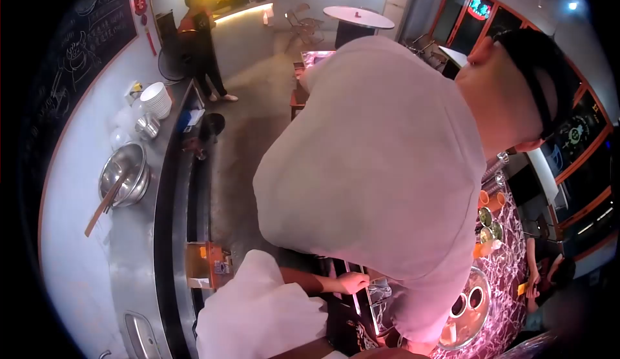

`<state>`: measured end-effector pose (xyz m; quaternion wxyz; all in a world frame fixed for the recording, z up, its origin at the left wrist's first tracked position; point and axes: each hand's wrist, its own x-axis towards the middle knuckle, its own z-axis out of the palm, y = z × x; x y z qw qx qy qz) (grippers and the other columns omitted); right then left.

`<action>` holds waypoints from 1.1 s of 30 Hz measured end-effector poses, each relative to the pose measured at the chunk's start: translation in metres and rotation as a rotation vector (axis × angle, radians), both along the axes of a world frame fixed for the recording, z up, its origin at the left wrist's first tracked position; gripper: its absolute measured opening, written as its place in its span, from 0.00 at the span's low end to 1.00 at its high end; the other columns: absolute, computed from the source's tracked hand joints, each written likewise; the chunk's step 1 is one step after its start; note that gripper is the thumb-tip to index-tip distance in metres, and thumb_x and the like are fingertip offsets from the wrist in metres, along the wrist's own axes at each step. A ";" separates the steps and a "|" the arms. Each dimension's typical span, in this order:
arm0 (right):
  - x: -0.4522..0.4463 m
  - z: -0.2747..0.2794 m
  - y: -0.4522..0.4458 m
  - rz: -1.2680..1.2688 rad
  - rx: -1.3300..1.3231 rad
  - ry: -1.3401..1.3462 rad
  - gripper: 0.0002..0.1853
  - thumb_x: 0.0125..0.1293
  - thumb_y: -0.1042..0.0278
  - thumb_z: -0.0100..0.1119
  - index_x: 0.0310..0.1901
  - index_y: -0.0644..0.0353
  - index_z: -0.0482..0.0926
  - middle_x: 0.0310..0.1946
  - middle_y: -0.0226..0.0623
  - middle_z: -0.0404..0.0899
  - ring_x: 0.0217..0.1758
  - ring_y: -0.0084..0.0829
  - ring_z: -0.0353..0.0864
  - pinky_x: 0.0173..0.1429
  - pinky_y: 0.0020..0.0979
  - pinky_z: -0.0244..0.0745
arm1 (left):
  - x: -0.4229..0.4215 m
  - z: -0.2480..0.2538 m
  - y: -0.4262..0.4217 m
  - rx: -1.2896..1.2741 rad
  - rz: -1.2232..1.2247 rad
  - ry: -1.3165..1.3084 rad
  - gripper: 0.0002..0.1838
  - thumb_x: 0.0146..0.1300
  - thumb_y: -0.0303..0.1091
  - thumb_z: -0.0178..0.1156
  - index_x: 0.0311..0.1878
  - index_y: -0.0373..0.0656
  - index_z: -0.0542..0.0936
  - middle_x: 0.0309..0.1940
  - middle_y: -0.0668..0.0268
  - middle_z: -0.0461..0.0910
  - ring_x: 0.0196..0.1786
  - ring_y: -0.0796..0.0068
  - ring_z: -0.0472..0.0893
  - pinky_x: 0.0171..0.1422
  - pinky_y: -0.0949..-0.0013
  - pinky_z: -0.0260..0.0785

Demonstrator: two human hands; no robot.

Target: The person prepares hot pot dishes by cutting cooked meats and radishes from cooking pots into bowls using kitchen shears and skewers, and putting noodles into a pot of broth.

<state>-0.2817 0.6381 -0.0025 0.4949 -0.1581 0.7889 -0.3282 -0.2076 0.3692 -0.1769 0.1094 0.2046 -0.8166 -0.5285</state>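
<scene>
Lower centre: one rail, my one left hand at it, fingers curled together, forearm near level; can't tell if gripping.

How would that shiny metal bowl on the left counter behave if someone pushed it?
The metal bowl would probably slide, since the counter looks smooth. Being shiny metal, it's likely stiff rather than fragile. The long brown handle jutting past its rim might snag.
</scene>
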 end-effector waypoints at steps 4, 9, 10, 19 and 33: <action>0.006 0.014 -0.001 -0.012 -0.002 -0.108 0.26 0.72 0.57 0.56 0.66 0.62 0.73 0.57 0.40 0.80 0.58 0.32 0.79 0.64 0.31 0.71 | 0.032 0.014 0.012 0.069 0.082 0.013 0.11 0.71 0.42 0.56 0.42 0.45 0.80 0.35 0.54 0.83 0.40 0.51 0.84 0.44 0.54 0.74; 0.041 0.071 0.028 -0.082 0.006 -0.385 0.28 0.70 0.56 0.56 0.69 0.60 0.72 0.58 0.39 0.79 0.58 0.32 0.78 0.63 0.31 0.72 | 0.093 0.011 0.045 0.135 0.202 0.026 0.11 0.71 0.39 0.58 0.42 0.41 0.81 0.33 0.53 0.83 0.36 0.55 0.85 0.43 0.60 0.76; 0.048 0.078 0.034 -0.090 0.011 -0.425 0.29 0.70 0.56 0.57 0.69 0.60 0.71 0.59 0.39 0.78 0.58 0.32 0.78 0.63 0.31 0.72 | 0.107 0.023 0.050 0.152 0.192 -0.026 0.11 0.71 0.39 0.58 0.41 0.40 0.81 0.32 0.54 0.83 0.35 0.58 0.85 0.43 0.61 0.76; 0.076 0.006 0.173 -0.008 -0.113 -0.762 0.44 0.53 0.71 0.62 0.75 0.55 0.60 0.68 0.41 0.68 0.70 0.33 0.68 0.65 0.33 0.72 | 0.178 0.033 0.083 0.136 0.059 -0.131 0.10 0.71 0.36 0.57 0.40 0.38 0.81 0.30 0.60 0.83 0.34 0.68 0.83 0.43 0.65 0.75; 0.070 0.011 0.140 -0.340 -0.840 -0.969 0.37 0.74 0.37 0.49 0.69 0.63 0.66 0.58 0.52 0.79 0.56 0.42 0.84 0.56 0.42 0.82 | 0.184 0.036 0.096 0.180 0.016 -0.106 0.10 0.74 0.35 0.55 0.39 0.39 0.79 0.26 0.68 0.79 0.30 0.79 0.78 0.37 0.72 0.71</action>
